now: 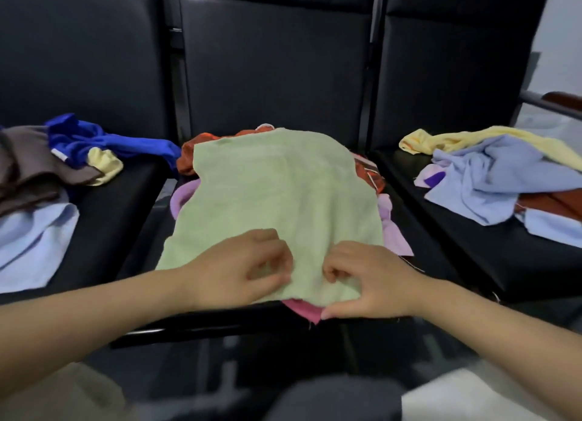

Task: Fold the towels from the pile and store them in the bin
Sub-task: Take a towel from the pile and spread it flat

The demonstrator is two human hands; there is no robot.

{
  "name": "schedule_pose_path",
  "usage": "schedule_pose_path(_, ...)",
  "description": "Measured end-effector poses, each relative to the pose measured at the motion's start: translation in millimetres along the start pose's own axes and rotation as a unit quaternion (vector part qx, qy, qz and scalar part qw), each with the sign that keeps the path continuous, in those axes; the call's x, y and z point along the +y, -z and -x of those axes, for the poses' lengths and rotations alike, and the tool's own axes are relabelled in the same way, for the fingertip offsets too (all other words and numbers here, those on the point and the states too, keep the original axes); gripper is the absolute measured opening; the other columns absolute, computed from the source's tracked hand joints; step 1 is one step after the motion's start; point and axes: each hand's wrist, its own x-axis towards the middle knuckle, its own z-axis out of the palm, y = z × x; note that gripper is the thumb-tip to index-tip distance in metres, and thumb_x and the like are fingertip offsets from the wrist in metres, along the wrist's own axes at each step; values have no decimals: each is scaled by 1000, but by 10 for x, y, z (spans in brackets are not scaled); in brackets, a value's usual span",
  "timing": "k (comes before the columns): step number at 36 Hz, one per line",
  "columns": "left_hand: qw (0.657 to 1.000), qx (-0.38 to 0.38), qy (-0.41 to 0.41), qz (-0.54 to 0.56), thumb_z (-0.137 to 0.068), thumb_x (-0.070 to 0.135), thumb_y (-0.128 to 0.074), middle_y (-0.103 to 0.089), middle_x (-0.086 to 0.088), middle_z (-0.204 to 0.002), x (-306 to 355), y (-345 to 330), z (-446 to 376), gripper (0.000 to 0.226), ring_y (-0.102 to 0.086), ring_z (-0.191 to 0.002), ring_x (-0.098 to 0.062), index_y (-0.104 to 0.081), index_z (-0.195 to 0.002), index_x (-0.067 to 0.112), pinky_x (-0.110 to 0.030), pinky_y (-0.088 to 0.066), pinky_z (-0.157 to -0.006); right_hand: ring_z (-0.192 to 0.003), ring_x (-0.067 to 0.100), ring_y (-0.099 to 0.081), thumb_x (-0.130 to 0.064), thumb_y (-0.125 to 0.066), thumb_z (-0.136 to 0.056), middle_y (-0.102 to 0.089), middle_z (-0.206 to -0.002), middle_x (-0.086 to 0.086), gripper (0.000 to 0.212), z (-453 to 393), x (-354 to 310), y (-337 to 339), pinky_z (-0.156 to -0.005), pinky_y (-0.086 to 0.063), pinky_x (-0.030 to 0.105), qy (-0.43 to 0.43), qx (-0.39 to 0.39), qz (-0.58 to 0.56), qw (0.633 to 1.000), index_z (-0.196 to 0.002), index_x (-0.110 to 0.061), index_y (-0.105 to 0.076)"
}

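Fingers [330, 271] of your right hand [371, 282] and left hand [239, 269] curl narrow, pinching the green towel [277, 193] at its near edge. Towel: spread over the pile [393, 231] on the middle seat [135, 231], long axis running away from you; hands equally near.

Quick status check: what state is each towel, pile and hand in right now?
green towel: spread flat, unfolded, on the middle stack.
left hand: pinches the green towel's near edge.
right hand: pinches the same edge.
middle stack: orange, purple and pink cloths underneath.
left pile: crumpled, unfolded.
right pile: crumpled, unfolded.
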Motion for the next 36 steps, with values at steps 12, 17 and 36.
schedule_pose_path(12,1000,-14,-13,12,-85,63,-49,-47,19,-99,-105,-116,113,35,-49,-95,-2,-61,-103,35,-24,-43,-84,-80,6,-46,-36,-42,-94,-49,-82,-13,28,68,8,-65,-71,-43,30,-15,33,-30,999,-88,-16,-60)
schedule_pose_path(17,991,42,-48,-118,-84,66,-48,-51,8,-89,11,-176,52,44,-51,-77,-13,-58,-95,24,-32,-46,-63,-70,6,-47,-28,-43,-99,-53,-74,-1,24,-2,-42,-16,-68,-38,25,-120,52,-173,976,-86,-13,-56)
schedule_pose_path(36,980,49,93,-170,-72,76,-36,-45,-1,-52,-532,572,-129,59,-42,-52,-15,-43,-55,20,-25,-32,-51,-76,3,-56,-16,-55,-98,-69,-85,8,21,-136,280,608,-74,-46,25,-187,123,-209,952,-89,-9,-73)
